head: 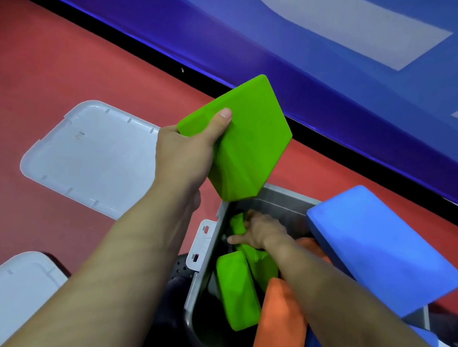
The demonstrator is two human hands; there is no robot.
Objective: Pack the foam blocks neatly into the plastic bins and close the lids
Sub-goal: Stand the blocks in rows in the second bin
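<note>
Left hand (187, 154) gripping raised green block (242, 143), right hand (261, 229) grasping green block in bin (244, 229).

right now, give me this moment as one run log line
left hand: holds green block above bin | right hand: in bin, gripping green block | lids: off, on floor

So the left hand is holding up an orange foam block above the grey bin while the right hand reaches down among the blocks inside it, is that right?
Not quite: the block held up by the left hand is green, not orange, as the head view shows. The rest holds: it is above the grey bin, and the right hand reaches down among the blocks inside it.
</note>
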